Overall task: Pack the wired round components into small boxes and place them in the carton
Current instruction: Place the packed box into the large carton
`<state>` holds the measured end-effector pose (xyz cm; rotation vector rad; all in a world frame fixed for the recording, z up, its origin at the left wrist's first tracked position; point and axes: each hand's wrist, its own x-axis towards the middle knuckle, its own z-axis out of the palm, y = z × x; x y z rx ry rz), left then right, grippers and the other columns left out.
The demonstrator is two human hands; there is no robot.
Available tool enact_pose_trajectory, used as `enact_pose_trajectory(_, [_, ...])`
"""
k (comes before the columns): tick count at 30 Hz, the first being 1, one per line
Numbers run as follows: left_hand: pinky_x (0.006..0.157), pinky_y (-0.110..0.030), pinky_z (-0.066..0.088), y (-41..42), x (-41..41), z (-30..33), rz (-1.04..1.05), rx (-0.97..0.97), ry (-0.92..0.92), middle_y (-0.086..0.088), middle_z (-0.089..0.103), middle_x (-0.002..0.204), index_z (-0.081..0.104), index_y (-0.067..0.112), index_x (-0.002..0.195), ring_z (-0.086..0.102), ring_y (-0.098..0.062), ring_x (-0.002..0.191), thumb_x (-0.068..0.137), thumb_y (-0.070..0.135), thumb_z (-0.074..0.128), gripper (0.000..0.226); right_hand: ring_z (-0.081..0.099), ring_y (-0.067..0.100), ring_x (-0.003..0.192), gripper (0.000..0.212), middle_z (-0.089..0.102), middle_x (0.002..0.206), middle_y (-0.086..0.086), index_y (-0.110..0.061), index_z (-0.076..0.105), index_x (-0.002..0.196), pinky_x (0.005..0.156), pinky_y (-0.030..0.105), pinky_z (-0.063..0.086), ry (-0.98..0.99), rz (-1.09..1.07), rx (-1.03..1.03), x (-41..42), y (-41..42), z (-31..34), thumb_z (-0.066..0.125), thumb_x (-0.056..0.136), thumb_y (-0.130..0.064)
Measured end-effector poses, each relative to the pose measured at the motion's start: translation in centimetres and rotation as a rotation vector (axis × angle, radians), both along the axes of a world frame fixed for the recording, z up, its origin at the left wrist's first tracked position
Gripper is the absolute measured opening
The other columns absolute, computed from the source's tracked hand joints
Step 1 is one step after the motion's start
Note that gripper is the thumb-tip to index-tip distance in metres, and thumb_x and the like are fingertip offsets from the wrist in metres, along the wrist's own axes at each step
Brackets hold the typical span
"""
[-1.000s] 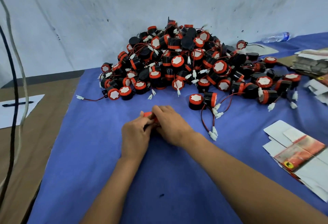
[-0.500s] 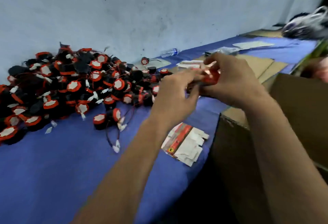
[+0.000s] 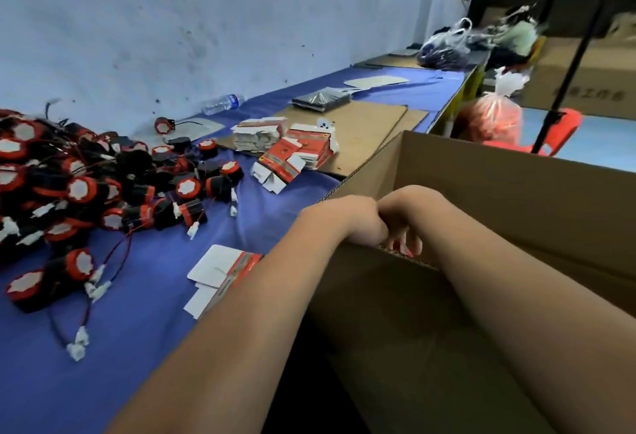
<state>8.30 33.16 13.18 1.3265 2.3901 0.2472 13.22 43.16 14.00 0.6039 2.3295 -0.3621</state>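
An open brown carton stands at the right end of the blue table. My left hand and my right hand meet over its near wall and dip inside. The right hand's fingers curl down around a small red box, of which only a sliver shows. The carton rim hides the left hand's fingers. A big pile of black and red wired round components lies on the left. Flat unfolded small boxes lie beside my left forearm.
A stack of flat red and white boxes sits behind on a cardboard sheet. A plastic bottle lies by the wall. A red plastic bag and more cartons stand beyond the table's far end.
Both hands carried the small red box from the table in front of the pile, rightward through the air, and lowered it into the carton. The view swung right.
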Motion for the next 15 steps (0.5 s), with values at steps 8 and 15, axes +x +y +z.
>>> enact_pose_trajectory(8, [0.075, -0.034, 0.049, -6.3, -1.3, -1.2, 0.047, 0.947, 0.312, -0.006, 0.073, 0.09, 0.076, 0.009, 0.088, 0.066, -0.027, 0.089, 0.076, 0.003, 0.057, 0.023, 0.058, 0.024, 0.071, 0.011, 0.056, 0.078, 0.004, -0.016, 0.058, 0.088, 0.062, 0.033, 0.051, 0.699, -0.077, 0.441, -1.0, -3.4, 2.9, 0.068, 0.09, -0.017])
enact_pose_trajectory(15, [0.091, -0.042, 0.04, -17.4, -8.9, -8.8, 0.774, 0.199, 0.271, -0.012, 0.066, 0.115, 0.062, 0.012, 0.116, 0.056, -0.035, 0.116, 0.089, 0.048, 0.073, 0.047, 0.064, 0.031, 0.085, 0.009, 0.065, 0.082, 0.008, -0.009, 0.068, 0.086, 0.068, 0.04, 0.057, 1.123, 0.281, 0.171, -6.2, -13.3, 3.2, 0.063, 0.087, -0.017])
